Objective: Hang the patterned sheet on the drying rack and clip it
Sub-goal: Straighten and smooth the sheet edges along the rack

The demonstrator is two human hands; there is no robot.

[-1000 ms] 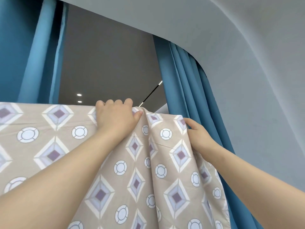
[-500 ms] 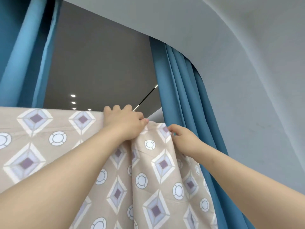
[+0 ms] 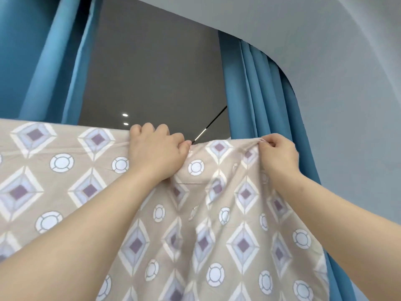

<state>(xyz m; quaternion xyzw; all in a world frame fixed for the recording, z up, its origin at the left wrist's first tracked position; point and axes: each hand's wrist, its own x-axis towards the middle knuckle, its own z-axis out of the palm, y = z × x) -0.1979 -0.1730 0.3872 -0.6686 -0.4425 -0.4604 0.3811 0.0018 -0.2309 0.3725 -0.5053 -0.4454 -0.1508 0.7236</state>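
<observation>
Grip along the top fold

Our left hand [image 3: 157, 151], at the centre of the frame, curled its fingers over the top edge of the patterned sheet [image 3: 86, 181]. The thumb lay tucked against the cloth in front, so the fold was clamped where it went over. Our right hand [image 3: 280, 156], right of centre at about the same height, pinched a small gather of that edge between thumb and fingertips, and the cloth puckered under the pinch. Between the two hands the top edge dipped a little and creases ran down from it. We read this as slack being drawn towards the right, one hand anchoring while the other pulled the edge out flat.

Left of the left hand the sheet ran taut and level to the left border of the frame, draped over a support we could not see. We took that to be the drying rack, hidden under the fold. Below the hands the sheet hung in loose folds to the bottom edge, its right border falling free at lower right.

Behind it, blue curtains [image 3: 249, 83] stood at upper left and right of centre. A grey ceiling [image 3: 152, 72] lay between them, with two small lights [image 3: 125, 119] just above the sheet's edge. No clip showed anywhere, so we judged the hanging nearly done and the clipping not yet begun.
</observation>
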